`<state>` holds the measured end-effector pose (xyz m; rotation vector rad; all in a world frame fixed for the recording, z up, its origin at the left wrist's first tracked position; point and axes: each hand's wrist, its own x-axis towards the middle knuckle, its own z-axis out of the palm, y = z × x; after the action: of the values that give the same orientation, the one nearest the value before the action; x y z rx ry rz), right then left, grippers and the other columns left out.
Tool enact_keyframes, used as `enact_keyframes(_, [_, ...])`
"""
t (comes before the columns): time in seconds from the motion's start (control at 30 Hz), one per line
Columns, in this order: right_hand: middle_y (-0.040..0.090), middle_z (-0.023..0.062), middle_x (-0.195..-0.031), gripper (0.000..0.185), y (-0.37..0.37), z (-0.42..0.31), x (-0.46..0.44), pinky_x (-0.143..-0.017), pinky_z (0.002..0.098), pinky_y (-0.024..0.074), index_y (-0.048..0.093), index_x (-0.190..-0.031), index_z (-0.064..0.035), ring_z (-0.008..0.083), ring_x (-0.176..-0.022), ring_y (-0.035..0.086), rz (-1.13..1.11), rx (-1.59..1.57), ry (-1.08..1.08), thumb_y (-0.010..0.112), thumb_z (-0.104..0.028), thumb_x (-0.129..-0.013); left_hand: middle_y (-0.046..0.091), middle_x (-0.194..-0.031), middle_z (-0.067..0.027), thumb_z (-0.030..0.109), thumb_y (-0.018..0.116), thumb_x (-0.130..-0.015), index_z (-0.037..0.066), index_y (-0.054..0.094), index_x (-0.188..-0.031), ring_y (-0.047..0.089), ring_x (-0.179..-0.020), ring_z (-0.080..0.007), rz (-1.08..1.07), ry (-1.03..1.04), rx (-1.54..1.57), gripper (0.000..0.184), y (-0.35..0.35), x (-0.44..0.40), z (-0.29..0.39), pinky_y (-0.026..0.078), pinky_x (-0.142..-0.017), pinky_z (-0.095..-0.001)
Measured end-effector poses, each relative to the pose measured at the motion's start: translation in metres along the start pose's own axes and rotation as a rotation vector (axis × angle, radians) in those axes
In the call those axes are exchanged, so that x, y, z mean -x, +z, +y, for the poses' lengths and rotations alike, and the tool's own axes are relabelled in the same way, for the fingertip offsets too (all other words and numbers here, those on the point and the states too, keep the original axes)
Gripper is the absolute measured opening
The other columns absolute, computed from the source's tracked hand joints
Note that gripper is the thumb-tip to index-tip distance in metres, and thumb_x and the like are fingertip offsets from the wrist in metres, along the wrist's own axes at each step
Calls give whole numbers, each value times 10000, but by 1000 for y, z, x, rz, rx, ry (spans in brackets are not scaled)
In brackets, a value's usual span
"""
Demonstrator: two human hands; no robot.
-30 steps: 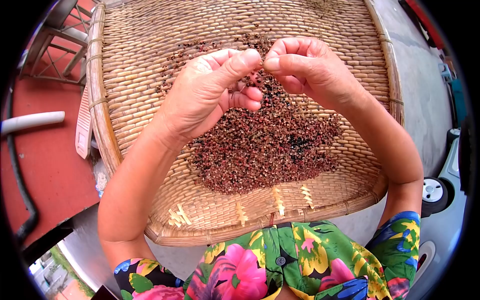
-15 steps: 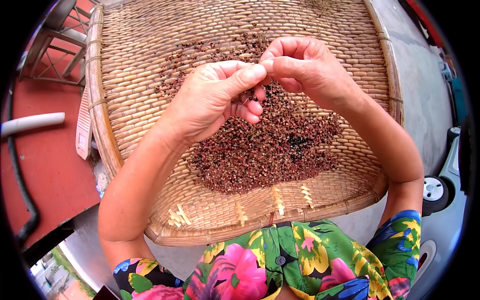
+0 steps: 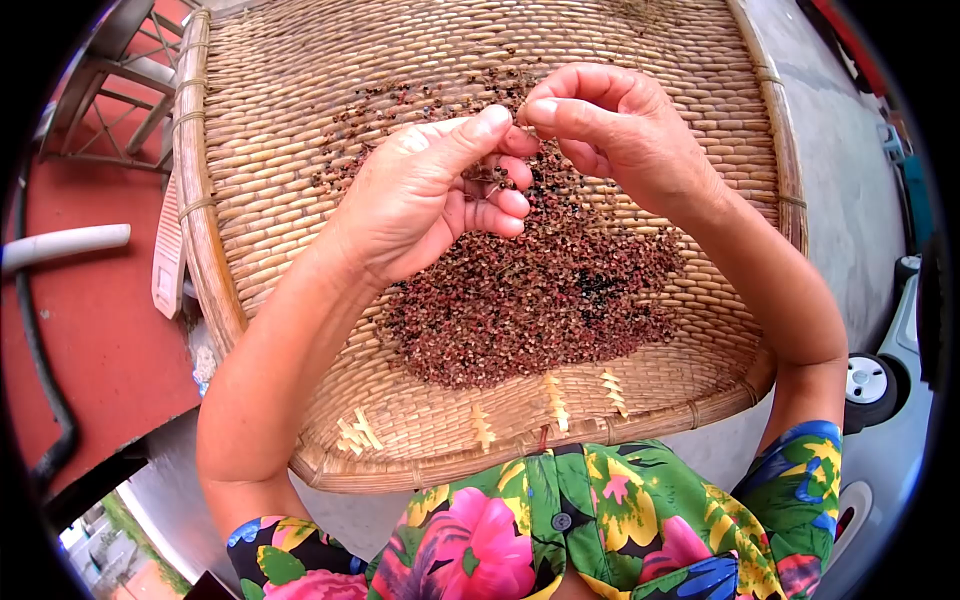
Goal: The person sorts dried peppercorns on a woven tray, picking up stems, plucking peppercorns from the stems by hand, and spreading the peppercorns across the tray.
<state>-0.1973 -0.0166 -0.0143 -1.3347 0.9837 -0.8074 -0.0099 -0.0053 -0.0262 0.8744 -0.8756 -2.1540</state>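
Note:
Above a woven wicker tray [image 3: 270, 180], both my hands are raised close together. My left hand [image 3: 440, 185] is closed around a small sprig of peppercorns [image 3: 490, 178], whose dark berries show between thumb and curled fingers. Thumb and forefinger of my right hand [image 3: 620, 125] are pinched together just right of the left thumb tip; a thin stem seems to lie there, too small to make out clearly. Below the hands spreads a heap of reddish-brown husks and black seeds, looking like dried Sichuan peppercorns [image 3: 530, 310].
Loose peppercorns trail toward the tray's far side, and some thin stems [image 3: 640, 12] lie at its far edge. Left are a stool [image 3: 120, 90], a white pipe [image 3: 70, 247] and a red surface [image 3: 110, 340]. On the right stands a pale blue wheeled object [image 3: 890, 390].
My hands have drawn slightly apart at the fingertips. The left thumb has lifted, exposing more of the sprig, and the right hand has shifted slightly upward.

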Motion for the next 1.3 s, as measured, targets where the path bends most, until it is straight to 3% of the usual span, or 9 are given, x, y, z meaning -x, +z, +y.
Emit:
enact_keyframes(0.3, [534,-36,-675,82,11,-19,5,-482,150,353,597,-844,-44,4,-568,446,174,215,-487,579,-122,-825,585,-769,-85,223,436,-894,-10,543,-934,582,-622,-163,-93,56,18,260,-8,1,-1,507,-567,-261])
enact_keyframes(0.43, [477,-40,-612,124,-40,-57,-34,-442,151,360,552,-831,-33,13,-501,427,324,414,-881,517,-147,-865,553,-980,-191,330,322,-920,-79,471,-1091,586,-891,-304,-179,11,180,468,-12,-4,-1,503,-805,-381])
enact_keyframes(0.57, [587,104,-685,217,-115,-62,-64,-540,289,451,558,-902,34,182,-562,539,658,1759,-748,547,-167,-824,506,-1069,-248,377,298,-917,-121,402,-1146,485,-1054,-373,-113,12,251,558,-8,-2,2,427,-904,-431])
enact_keyframes(0.63, [604,171,-752,230,-110,-39,-54,-576,336,468,570,-925,32,245,-617,573,630,1548,-768,552,-169,-813,497,-1082,-255,391,297,-914,-119,386,-1161,486,-1054,-367,-97,8,256,574,-8,-2,2,430,-901,-426])
enact_keyframes(0.67, [608,140,-754,247,-76,-55,-36,-567,313,474,552,-950,45,204,-635,588,450,1290,-353,567,-158,-810,497,-1082,-255,391,297,-914,-119,386,-1161,486,-1054,-367,-98,10,262,574,-7,-3,3,430,-901,-426])
enact_keyframes(0.73, [544,-26,-676,155,-42,-27,-14,-521,161,400,596,-844,-24,18,-587,481,228,831,-391,566,-176,-843,489,-1096,-254,405,304,-910,-119,378,-1167,495,-1046,-363,-51,23,239,589,-6,-2,3,430,-903,-414])
enact_keyframes(0.8, [552,-31,-696,144,-13,-14,11,-535,153,406,592,-842,-15,16,-596,484,89,668,-172,615,-153,-806,484,-1106,-251,410,306,-908,-118,378,-1167,502,-1040,-356,-36,14,233,592,-7,-2,5,430,-904,-407])
enact_keyframes(1.03, [588,52,-660,123,1,17,10,-481,224,441,596,-783,-7,80,-546,523,113,516,-392,640,-118,-756,491,-1103,-242,422,299,-907,-117,379,-1168,522,-1018,-333,-61,17,205,604,-5,-2,2,422,-913,-402])
enact_keyframes(1.3, [538,-19,-668,158,1,6,14,-469,153,405,560,-881,-15,25,-560,499,3,239,-104,559,-169,-845,551,-1026,-147,137,475,-874,-37,482,-1107,574,-934,-229,-101,71,11,291,-7,-3,-5,500,-820,-347])
